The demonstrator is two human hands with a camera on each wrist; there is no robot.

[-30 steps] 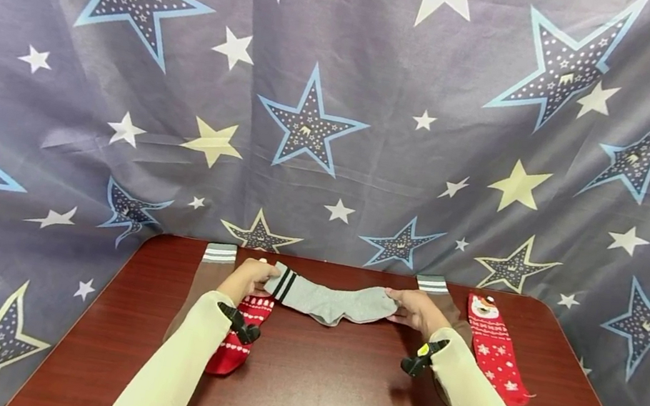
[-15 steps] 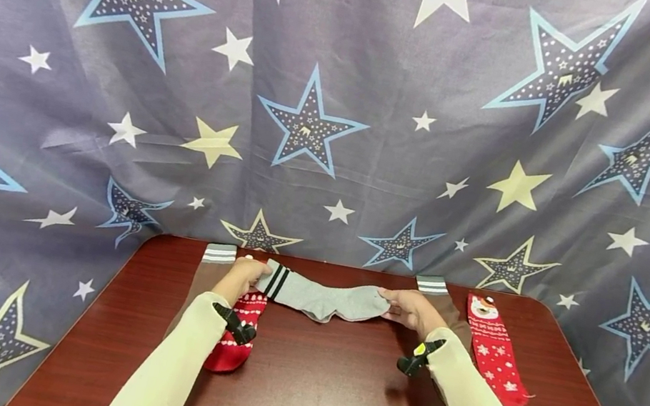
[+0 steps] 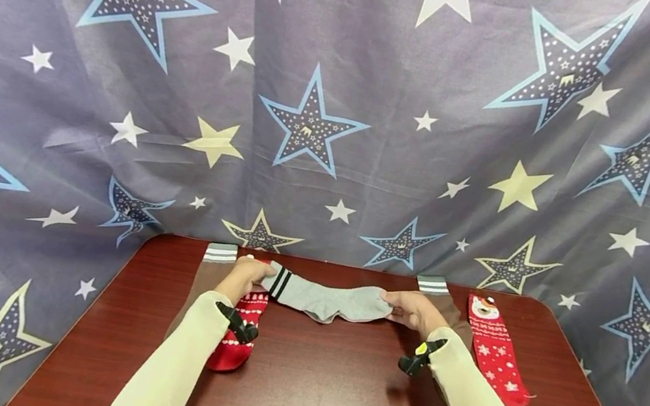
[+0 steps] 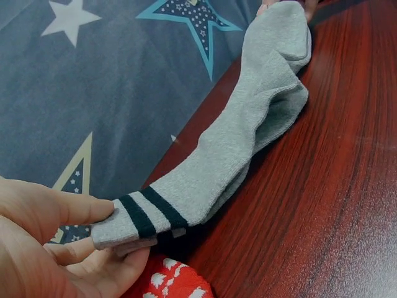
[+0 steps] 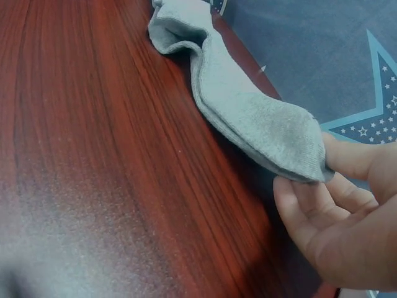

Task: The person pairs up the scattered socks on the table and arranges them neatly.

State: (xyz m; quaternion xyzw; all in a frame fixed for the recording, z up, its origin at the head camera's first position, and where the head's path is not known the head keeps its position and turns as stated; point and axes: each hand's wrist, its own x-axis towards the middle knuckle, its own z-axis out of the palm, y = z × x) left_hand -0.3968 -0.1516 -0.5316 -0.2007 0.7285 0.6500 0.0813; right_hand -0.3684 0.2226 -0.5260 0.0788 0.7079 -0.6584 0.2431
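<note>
A pair of grey socks (image 3: 324,301) with two black cuff stripes is stretched sideways over the far part of the table, one sock laid on the other. My left hand (image 3: 245,278) pinches the cuff end between thumb and fingers. At the toe end, my right hand (image 3: 413,310) pinches with the thumb on top and fingers beneath. The socks sag and fold at the heel, as the left wrist view shows with the grey fabric (image 4: 220,146). Below my left hand lies a red patterned sock (image 3: 235,343), partly hidden by that hand and wrist.
A brown sock with a striped grey cuff (image 3: 221,254) lies at the left, partly behind my arm. Another brown sock (image 3: 441,302) lies behind my right hand. A red snowflake sock (image 3: 496,349) is at the right. A star-print cloth (image 3: 351,128) hangs behind the table (image 3: 317,397).
Both hands have shifted slightly to the left with the grey socks stretched between them. The grip at each end looks the same, and the other socks stay about where they were.
</note>
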